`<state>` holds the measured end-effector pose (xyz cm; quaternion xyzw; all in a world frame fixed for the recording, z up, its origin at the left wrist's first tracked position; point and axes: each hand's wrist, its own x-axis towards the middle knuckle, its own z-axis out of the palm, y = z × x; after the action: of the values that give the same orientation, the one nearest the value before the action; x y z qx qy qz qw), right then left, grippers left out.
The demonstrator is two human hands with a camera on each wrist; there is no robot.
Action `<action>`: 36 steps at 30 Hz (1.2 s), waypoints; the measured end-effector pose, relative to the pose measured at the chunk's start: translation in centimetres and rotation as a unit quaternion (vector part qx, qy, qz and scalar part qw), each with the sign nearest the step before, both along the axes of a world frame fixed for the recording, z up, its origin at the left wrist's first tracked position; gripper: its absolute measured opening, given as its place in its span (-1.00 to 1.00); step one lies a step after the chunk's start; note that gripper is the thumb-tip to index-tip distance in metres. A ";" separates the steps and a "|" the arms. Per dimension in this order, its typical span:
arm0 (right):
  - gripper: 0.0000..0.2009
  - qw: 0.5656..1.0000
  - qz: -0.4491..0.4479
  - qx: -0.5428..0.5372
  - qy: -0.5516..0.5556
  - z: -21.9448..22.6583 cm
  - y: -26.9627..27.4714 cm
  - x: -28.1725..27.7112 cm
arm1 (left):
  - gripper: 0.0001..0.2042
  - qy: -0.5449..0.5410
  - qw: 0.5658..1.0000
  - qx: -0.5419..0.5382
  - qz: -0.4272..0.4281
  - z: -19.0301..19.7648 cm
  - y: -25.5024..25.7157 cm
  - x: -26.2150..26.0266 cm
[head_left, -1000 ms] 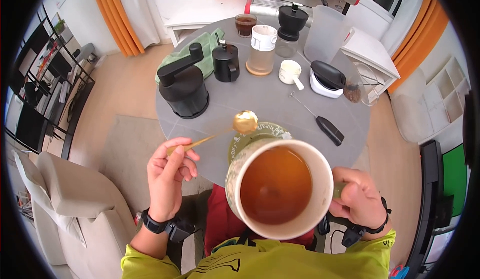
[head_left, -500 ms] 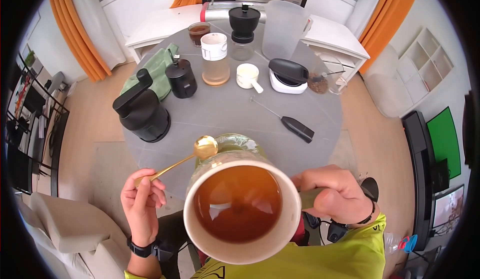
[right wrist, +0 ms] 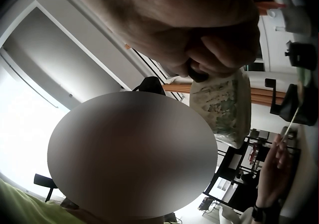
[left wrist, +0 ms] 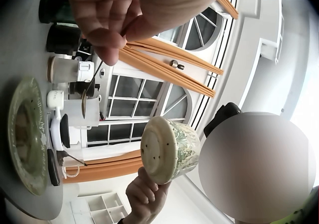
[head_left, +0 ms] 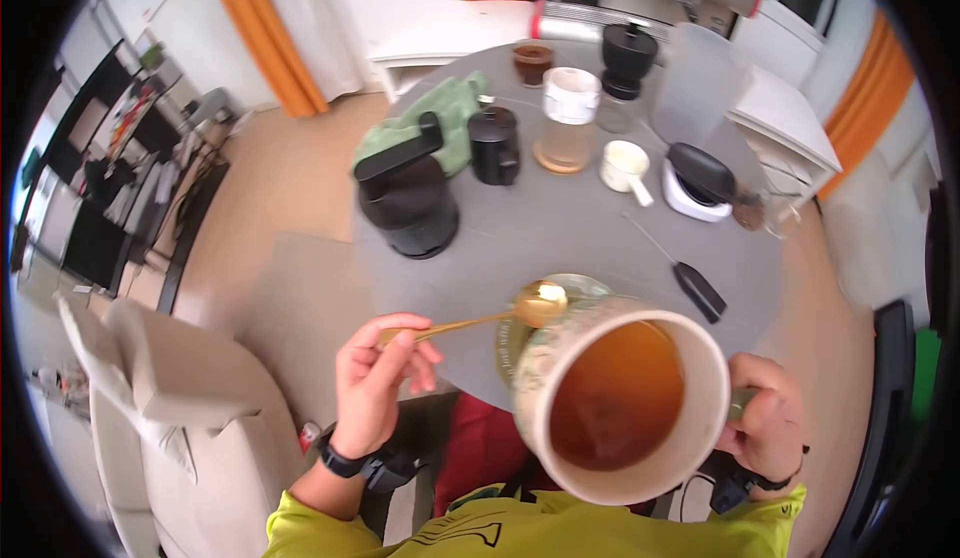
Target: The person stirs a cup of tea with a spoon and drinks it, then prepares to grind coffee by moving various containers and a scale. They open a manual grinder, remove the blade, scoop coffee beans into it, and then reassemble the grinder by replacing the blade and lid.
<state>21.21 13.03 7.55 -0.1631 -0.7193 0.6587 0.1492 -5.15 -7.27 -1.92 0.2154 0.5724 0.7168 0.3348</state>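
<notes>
My right hand (head_left: 768,413) grips the handle of a wide patterned cup (head_left: 532,393), held up above the near table edge. Amber liquid, like tea (head_left: 620,398), fills much of it. In the left wrist view the cup's pale underside (left wrist: 155,149) shows, raised off the table. My left hand (head_left: 372,383) pinches the end of a gold spoon (head_left: 540,304) between thumb and fingers, its bowl over a green lettered saucer (head_left: 508,350). The saucer lies on the grey round table (head_left: 480,248), partly hidden behind the cup and spoon.
Farther back stand a black hand-crank grinder (head_left: 410,203), a black pot (head_left: 494,146), a white-topped glass vessel (head_left: 568,118) and a small white handled cup (head_left: 625,166). A black milk frother (head_left: 698,291) lies right of the saucer. A green cloth (head_left: 455,118) lies at left.
The head view swung right, then back left. The cup loomed larger half a second ago and looks smaller now. Both hands keep their hold on cup and spoon.
</notes>
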 end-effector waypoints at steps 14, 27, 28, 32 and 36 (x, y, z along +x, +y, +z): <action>-0.35 0.998 -0.059 -0.017 0.032 0.0 -0.5 0.0 | -0.80 -0.003 1.000 0.009 -0.013 0.1 0.1 0.2; -0.37 0.997 -0.055 -0.020 0.047 -0.2 -0.5 -0.5 | -0.80 -0.005 0.999 0.020 -0.031 0.0 0.0 0.0; -0.37 0.997 -0.065 -0.020 0.041 0.0 -0.5 -0.5 | -0.80 -0.003 1.000 0.018 -0.023 0.1 0.0 0.1; -0.42 0.998 -0.053 0.019 0.038 0.2 -0.3 -0.4 | -0.80 -0.007 1.000 0.015 -0.007 -0.1 0.0 0.3; -0.53 0.997 0.009 0.011 0.081 0.0 0.3 -0.4 | -0.79 0.011 1.000 0.026 -0.006 -0.4 -0.1 0.3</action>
<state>20.81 13.28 7.55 -0.1009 -0.7132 0.6632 0.2032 -4.89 -7.32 -2.36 0.2353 0.5555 0.7271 0.3276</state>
